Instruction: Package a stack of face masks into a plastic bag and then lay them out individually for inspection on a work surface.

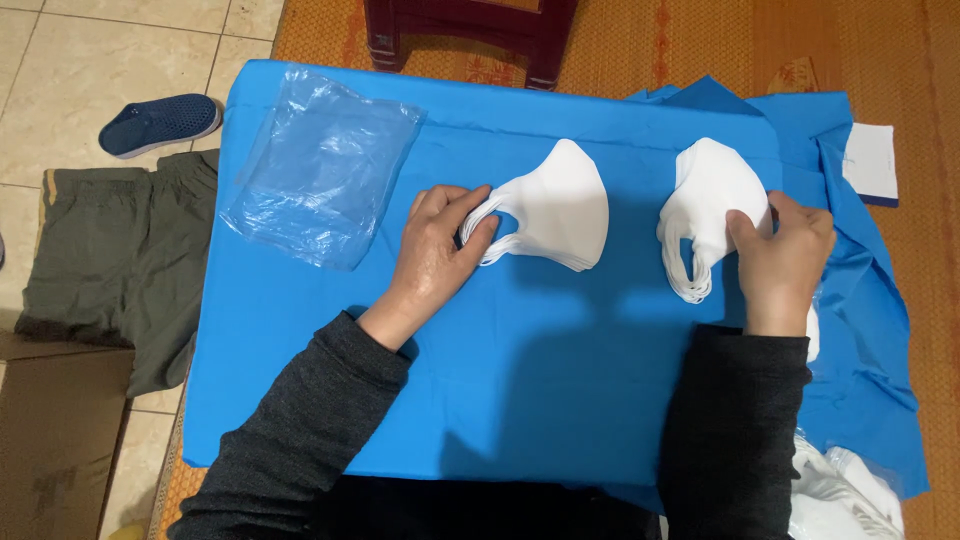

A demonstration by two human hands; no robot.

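Hands (432, 248) (785, 252) palm-down on mask stacks (560, 205) (705, 200)

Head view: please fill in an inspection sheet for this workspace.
Surface: blue cloth spread flat, rumpled at right.
Job's things: two stacks of white masks; left stack, right stack.
Clutter: clear plastic bags at the cloth's left; white card at right.
Grippers: left hand grips the left stack's ear loops; right hand pinches the right stack.
Cables: nothing seen.
Surroundings: blue shoe, olive garment, cardboard, woven mat.
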